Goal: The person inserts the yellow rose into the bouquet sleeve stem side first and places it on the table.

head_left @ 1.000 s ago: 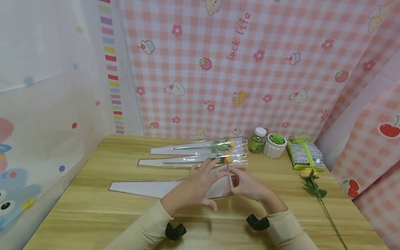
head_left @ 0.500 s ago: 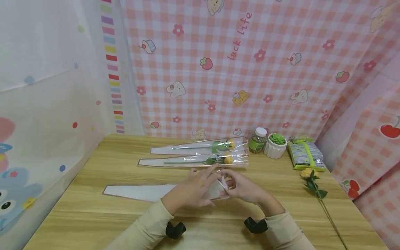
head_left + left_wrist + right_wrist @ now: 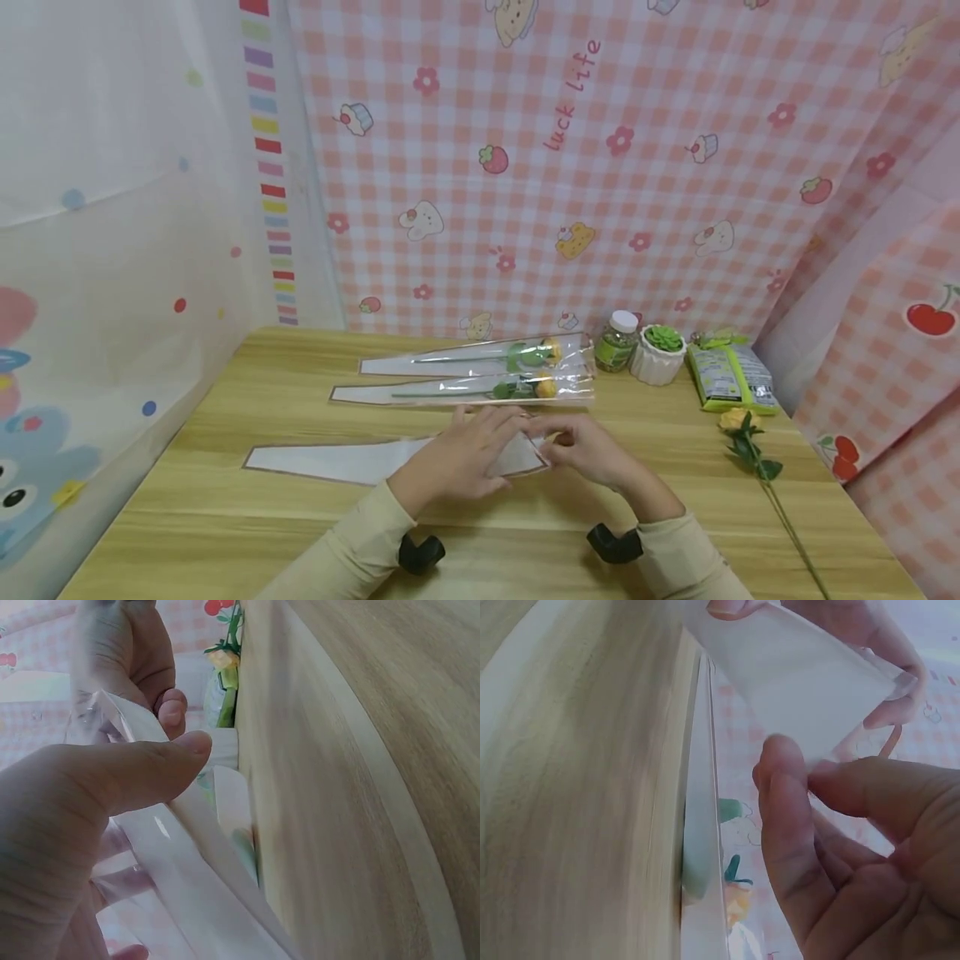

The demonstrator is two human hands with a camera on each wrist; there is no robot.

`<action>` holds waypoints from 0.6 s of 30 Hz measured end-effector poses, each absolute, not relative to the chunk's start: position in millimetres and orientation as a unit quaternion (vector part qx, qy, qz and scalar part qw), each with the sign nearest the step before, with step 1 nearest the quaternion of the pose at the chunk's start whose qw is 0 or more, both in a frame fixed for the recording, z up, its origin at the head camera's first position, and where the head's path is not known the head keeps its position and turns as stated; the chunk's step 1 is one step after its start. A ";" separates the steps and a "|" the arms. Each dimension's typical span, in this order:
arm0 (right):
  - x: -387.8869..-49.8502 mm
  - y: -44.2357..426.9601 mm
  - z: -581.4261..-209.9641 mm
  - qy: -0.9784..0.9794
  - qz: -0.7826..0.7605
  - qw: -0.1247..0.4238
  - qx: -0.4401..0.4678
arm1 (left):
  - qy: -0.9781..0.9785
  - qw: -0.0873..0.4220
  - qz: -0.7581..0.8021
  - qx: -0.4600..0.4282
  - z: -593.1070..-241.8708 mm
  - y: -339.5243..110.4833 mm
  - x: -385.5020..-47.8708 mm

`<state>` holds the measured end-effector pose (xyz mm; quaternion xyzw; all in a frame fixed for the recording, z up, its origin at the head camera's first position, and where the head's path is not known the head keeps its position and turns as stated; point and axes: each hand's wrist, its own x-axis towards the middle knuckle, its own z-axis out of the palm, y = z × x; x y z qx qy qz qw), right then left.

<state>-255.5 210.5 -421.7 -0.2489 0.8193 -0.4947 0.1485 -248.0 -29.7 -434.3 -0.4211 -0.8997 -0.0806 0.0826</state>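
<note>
A long tapered flower sleeve (image 3: 322,458), white-backed with a brown edge and a clear front, lies across the table with its wide end raised. My left hand (image 3: 461,454) holds that end from both sides; in the left wrist view the thumb (image 3: 150,769) lies over one edge, and fingers show through the clear film. At the mouth, my right hand (image 3: 588,450) pinches a corner between thumb and fingertips. The right wrist view shows the white panel (image 3: 795,682) reaching up from this pinch. No flower shows inside the sleeve.
Behind lie two similar sleeves (image 3: 367,393), each with a yellow rose (image 3: 546,388). A lidded jar (image 3: 617,346), a potted succulent (image 3: 660,358) and a green packet (image 3: 731,377) stand at the back right. A loose yellow rose (image 3: 741,421) lies along the right side.
The sleeve has shifted left and slightly nearer. Both hands have come down a little with its wide end, and the right fingers have closed on the corner of its mouth.
</note>
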 end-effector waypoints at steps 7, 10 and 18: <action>-250.7 225.0 -423.0 0.829 -0.499 0.134 -0.214 | -0.897 0.082 -0.087 -0.426 -438.3 -26.5 -248.3; -249.4 242.7 -415.9 0.837 -0.494 0.129 -0.196 | -0.896 0.082 -0.087 -0.429 -439.5 -24.1 -248.6; -250.5 350.4 -393.6 0.916 -0.384 0.098 -0.070 | -0.898 0.066 -0.082 -0.427 -441.7 -19.5 -250.8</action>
